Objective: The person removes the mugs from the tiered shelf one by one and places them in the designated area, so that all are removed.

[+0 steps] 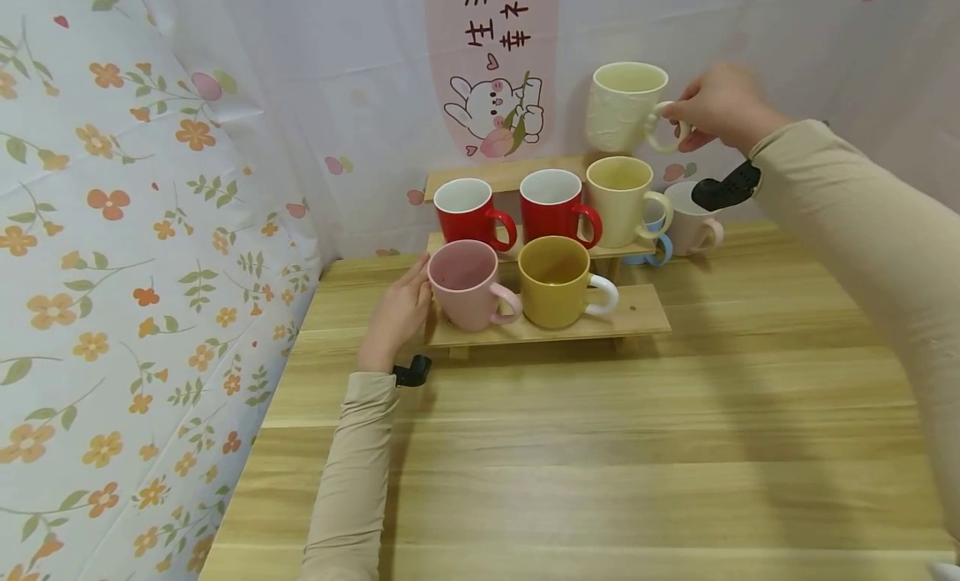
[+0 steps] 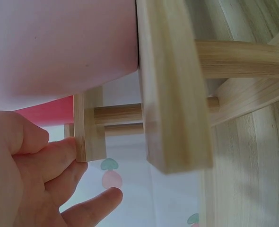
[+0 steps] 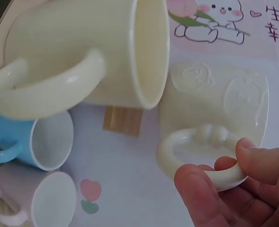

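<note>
Wood-grain table [image 1: 540,473]; at one o'clock my right hand [image 1: 723,106] pinches the embossed mug [image 1: 618,118] by its handle [image 3: 165,153], near the stand's top tier [image 1: 480,177]. At eight, my left hand [image 1: 396,318], fingers loosely extended, touches the stand [image 1: 641,310]. Probably mid-transfer; next calls for steadiness.

The right hand [image 3: 248,196] pinches the bumpy looped handle [image 3: 165,153] of an embossed cream mug [image 3: 210,94]. Alongside, a smooth cream mug [image 3: 90,33] looms larger, above a blue mug [image 3: 21,137] and a pale pink mug [image 3: 19,184]; a bunny print [image 3: 220,26] shows behind.
</note>
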Demonstrator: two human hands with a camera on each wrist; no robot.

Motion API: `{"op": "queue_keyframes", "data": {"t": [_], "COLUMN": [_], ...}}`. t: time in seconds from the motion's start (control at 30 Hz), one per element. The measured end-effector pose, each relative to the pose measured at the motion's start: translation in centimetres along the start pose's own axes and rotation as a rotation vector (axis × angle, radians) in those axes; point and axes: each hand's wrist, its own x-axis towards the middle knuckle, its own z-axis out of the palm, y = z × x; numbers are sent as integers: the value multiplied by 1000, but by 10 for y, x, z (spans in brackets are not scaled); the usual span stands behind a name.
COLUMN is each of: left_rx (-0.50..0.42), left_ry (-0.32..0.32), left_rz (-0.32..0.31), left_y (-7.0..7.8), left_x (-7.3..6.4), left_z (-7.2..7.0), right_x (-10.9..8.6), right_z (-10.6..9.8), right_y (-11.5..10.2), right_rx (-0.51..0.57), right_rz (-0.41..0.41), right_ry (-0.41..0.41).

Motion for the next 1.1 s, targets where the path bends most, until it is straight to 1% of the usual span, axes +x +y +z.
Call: {"op": "queue_keyframes", "data": {"t": [0.2,0.27,0.5,0.73,0.93,1.1], "left_rx": [-13,-13,-8,-4,2,-4], "left_ry": [-8,-6,-10,-16,-18,-17], "left_rz": [-15,-20,-13,-11,-9,5], "left_y": [0,0,-2,-3,-1,1], "left_x": [-1,-2,-4,-2,-2,-1], "left_z": [1,0,0,3,2,1], "right_x": [-4,-5,-11,-18,-23,-28], "right_z": [-3,-3,-6,-10,-12,-18], "right_y": [16,21,44,72,93,112], "right_rx": [9,14,38,28,66,136], "right_rz": [42,38,80,77,105,108], "right_ry": [7,11,8,18,9,18]}}
